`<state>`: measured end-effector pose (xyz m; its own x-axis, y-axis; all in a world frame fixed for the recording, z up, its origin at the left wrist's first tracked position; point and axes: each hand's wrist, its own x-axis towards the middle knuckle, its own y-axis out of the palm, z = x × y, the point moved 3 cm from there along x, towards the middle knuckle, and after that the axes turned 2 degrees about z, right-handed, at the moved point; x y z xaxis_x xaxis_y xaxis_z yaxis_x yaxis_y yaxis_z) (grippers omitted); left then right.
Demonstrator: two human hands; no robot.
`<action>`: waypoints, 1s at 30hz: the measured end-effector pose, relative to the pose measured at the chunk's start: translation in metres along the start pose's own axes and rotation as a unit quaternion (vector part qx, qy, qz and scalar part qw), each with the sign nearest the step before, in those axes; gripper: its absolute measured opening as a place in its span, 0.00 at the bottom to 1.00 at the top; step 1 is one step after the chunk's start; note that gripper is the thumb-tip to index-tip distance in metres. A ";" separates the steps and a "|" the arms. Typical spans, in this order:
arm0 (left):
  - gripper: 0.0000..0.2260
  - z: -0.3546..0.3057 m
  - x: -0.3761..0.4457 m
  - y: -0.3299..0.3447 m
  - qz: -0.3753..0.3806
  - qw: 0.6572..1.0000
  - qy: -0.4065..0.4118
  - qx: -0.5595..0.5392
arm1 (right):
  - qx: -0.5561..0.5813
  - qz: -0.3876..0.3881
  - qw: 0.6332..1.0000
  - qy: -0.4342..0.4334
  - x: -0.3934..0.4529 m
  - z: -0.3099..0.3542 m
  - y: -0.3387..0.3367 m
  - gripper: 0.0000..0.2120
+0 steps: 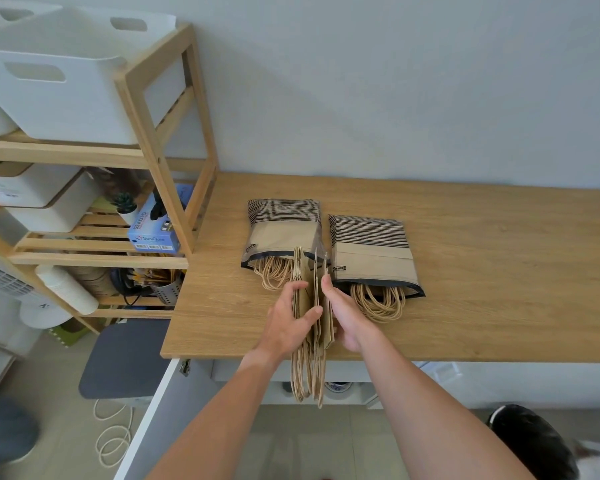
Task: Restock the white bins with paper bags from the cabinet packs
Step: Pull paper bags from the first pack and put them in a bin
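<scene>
Two striped packs of paper bags lie on the wooden counter (465, 237): a left pack (283, 225) and a right pack (371, 252), each with twine handles spilling from its open near end. Between them I hold a bundle of brown paper bags (310, 292) on edge, its twine handles hanging past the counter's front edge. My left hand (291, 322) presses the bundle's left side and my right hand (343, 315) grips its right side. Large white bins (59, 95) stand on the top shelf of the wooden rack at the left.
The wooden rack (160, 150) holds lidded white boxes (45, 199), a blue glove box (156, 226), a small plant and utensils. An open white cabinet door (153, 410) stands below the counter's left end. A grey stool (125, 358) and a black bin bag (530, 441) sit on the floor.
</scene>
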<state>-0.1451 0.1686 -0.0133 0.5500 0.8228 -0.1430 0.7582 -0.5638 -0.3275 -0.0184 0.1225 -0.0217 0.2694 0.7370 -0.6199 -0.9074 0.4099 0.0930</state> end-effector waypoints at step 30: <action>0.32 0.057 -0.013 -0.048 0.075 0.963 0.176 0.189 | 0.117 0.035 0.983 0.136 -0.011 0.003 -0.011 0.12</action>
<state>-0.2085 0.1888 -0.0488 0.7789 0.6209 0.0883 0.5155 -0.5537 -0.6540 -0.0100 0.1117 -0.0138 0.0828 0.6099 -0.7881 -0.8127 0.4991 0.3008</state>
